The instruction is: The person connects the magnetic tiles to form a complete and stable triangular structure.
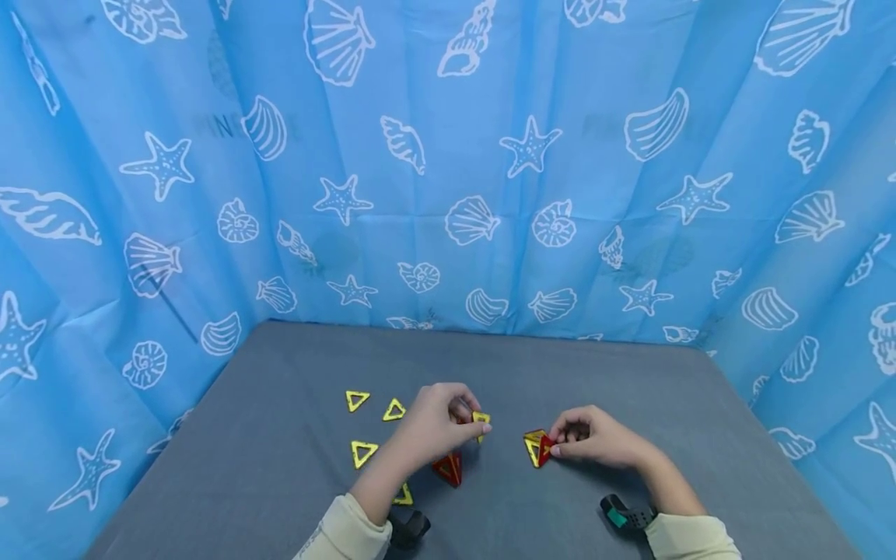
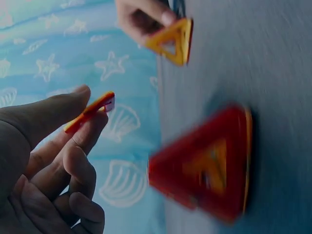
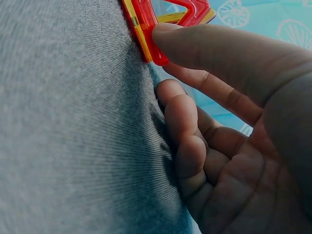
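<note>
bg: I see blue curtain [image 1: 448, 155] w/ white shell + starfish print, hung on 3 sides, creased | surface: grey cloth-covered table [image 1: 280, 467], matte, weave visible in right wrist view | light: even, soft, no hard shadows | my view: no windows or floor in frame

You'll find no clear text, label, brand or number on the triangle tiles, the grey table or the wrist straps. Faint dark letter-like marks show through the blue shell-print curtain [image 1: 448, 155] at upper left and upper right in the head view, too dim to read. The curtain's white shells and starfish are pattern only, not signs.
</note>
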The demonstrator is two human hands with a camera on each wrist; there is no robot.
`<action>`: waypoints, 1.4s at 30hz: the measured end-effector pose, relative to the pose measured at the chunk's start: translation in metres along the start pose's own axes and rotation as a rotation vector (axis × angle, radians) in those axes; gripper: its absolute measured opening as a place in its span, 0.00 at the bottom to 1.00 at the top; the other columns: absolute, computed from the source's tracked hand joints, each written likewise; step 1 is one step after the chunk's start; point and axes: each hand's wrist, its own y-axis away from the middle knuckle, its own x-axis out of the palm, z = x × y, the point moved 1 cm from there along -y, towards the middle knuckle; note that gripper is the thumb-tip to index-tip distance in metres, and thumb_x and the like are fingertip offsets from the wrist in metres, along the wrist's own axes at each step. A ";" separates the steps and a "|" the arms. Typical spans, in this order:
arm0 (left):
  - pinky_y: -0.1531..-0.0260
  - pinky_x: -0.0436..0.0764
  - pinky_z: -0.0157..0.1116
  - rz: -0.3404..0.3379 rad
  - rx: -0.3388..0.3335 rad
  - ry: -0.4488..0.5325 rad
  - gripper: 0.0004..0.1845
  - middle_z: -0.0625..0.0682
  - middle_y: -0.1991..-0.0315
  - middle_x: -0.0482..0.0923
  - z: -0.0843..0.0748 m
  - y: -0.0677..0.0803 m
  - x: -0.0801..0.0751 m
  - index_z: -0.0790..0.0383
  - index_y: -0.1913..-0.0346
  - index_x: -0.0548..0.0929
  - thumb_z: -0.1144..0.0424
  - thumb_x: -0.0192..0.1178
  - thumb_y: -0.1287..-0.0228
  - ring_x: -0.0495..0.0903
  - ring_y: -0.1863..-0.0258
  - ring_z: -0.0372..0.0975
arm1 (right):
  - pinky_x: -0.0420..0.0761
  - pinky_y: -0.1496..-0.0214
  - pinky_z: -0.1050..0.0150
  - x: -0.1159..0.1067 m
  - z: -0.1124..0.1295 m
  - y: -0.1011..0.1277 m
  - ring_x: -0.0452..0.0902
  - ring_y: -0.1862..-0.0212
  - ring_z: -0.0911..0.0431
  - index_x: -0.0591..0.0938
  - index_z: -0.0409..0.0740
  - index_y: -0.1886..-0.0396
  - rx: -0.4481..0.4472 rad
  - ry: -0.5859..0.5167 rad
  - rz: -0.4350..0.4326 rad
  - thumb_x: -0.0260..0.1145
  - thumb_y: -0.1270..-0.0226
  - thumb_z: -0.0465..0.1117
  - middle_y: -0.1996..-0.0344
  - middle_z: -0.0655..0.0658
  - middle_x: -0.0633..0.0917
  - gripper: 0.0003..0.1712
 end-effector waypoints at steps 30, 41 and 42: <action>0.77 0.74 0.33 0.012 -0.151 -0.209 0.16 0.40 0.80 0.79 -0.008 -0.032 0.088 0.51 0.69 0.84 0.51 0.83 0.45 0.77 0.80 0.32 | 0.77 0.67 0.67 0.000 -0.002 -0.001 0.74 0.69 0.64 0.87 0.38 0.57 0.033 0.023 -0.007 0.72 0.27 0.39 0.69 0.51 0.82 0.08; 0.74 0.79 0.32 0.056 -0.126 -0.032 0.13 0.40 0.77 0.83 0.000 -0.035 0.089 0.52 0.66 0.84 0.59 0.81 0.42 0.81 0.77 0.32 | 0.77 0.67 0.68 0.000 -0.002 -0.002 0.75 0.69 0.64 0.87 0.39 0.57 0.034 0.041 -0.009 0.72 0.27 0.39 0.68 0.50 0.82 0.07; 0.73 0.80 0.33 0.056 -0.125 -0.024 0.12 0.40 0.77 0.83 -0.001 -0.035 0.089 0.52 0.65 0.84 0.59 0.81 0.41 0.81 0.77 0.32 | 0.77 0.67 0.68 0.000 -0.003 -0.002 0.75 0.69 0.64 0.87 0.39 0.57 0.036 0.044 -0.010 0.72 0.27 0.39 0.68 0.50 0.82 0.07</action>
